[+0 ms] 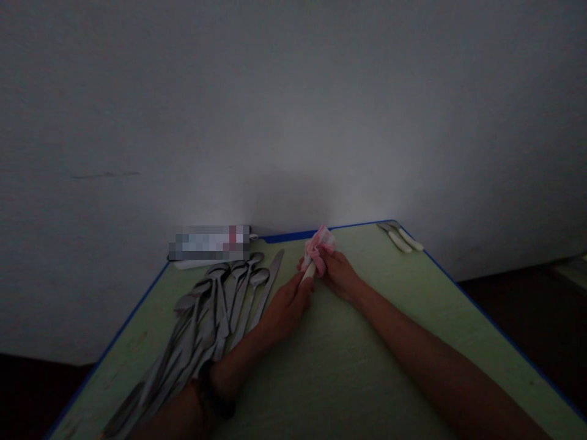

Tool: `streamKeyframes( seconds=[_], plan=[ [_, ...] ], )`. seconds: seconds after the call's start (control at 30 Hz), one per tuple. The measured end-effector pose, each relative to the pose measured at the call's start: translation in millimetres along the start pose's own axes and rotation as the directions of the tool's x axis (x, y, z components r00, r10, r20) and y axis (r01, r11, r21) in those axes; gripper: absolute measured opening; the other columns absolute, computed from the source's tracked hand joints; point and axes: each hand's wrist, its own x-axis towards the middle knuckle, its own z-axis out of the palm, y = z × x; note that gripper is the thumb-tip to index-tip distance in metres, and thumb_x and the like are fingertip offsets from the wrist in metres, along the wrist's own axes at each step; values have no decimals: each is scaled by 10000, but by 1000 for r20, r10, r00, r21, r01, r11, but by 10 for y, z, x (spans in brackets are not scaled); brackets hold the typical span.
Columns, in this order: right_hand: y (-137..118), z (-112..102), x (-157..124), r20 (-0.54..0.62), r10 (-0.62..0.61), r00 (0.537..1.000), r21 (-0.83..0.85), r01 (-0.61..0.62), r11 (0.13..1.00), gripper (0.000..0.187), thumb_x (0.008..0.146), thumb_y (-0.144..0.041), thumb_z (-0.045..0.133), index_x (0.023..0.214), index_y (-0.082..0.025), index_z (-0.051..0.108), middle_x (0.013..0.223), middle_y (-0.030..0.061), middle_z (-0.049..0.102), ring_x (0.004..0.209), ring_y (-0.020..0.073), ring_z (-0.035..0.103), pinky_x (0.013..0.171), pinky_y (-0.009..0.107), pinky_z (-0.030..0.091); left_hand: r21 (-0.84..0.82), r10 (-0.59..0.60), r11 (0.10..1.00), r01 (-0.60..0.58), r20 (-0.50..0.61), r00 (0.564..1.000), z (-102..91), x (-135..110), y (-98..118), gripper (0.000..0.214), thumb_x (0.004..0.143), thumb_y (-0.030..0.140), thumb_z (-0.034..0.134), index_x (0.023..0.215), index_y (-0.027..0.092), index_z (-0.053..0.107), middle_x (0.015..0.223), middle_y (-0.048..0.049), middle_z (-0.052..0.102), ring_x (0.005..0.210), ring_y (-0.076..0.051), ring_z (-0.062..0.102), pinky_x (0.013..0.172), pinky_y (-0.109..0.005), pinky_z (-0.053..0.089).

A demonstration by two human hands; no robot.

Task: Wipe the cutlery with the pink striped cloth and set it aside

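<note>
Pink-and-white fabric is wrapping one end of a pale-handled piece: the cloth (320, 241) is bunching between the two hands, over the far half of the green worktop (403, 281). On the near side of the cloth, the left hand (287, 308) is gripping the handle (309, 271), while the right hand (342, 273) is grasping the cloth around the piece. Folds and fingers are hiding the head, so what kind of piece it is, I am not able to tell.

Judging by how things are lying, cutlery is getting wiped one piece at a time, and the work is looking early. Well to the right of the cloth, near the worktop's far corner, two pale-handled pieces (400, 241) are resting side by side, set apart from the rest; these are probably counting as done. One more, the piece inside the cloth, is being worked on.

Left of the cloth, a much larger heap (214, 299) is spreading toward the near edge, mostly spoons, with a knife (270, 282) lying on the side closest to the cloth. That heap is likely making up what is left; its pieces are overlapping too much for counting. Beyond the heap, farther left of the cloth, a pack (208, 244) with a blurred face is lying by the wall (293, 110).
</note>
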Motion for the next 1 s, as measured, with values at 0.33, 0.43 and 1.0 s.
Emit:
streamKeyframes(
  seconds=[0.33, 0.43, 1.0],
  plan=[
    [20, 5, -18, -250, -234, 940, -361, 133, 923, 462, 779, -578, 491, 718, -156, 669, 626, 66, 660, 624, 196, 624, 668, 329, 471, 87, -19, 996, 21, -22, 1000, 17, -13, 23, 366, 908, 453, 284, 812, 186, 514, 627, 21, 503, 559, -143, 476, 528, -244, 341],
    [24, 33, -4, -277, -162, 947, -208, 105, 972, 472, 780, -597, 475, 814, -161, 652, 657, 67, 665, 608, 201, 631, 660, 355, 485, 192, 20, 981, -14, -28, 999, 37, -49, 39, 358, 915, 438, 284, 857, 185, 530, 623, 10, 529, 567, -159, 503, 543, -256, 329],
    [-7, -28, 57, -156, 30, 987, 381, 32, 924, 191, 731, -213, 545, 897, -191, 636, 948, 20, 681, 852, 167, 618, 767, 294, 502, -310, -64, 949, 53, -25, 998, 33, -40, -74, 371, 897, 475, 289, 882, 171, 501, 543, 64, 365, 438, -91, 321, 432, -215, 263]
  ],
)
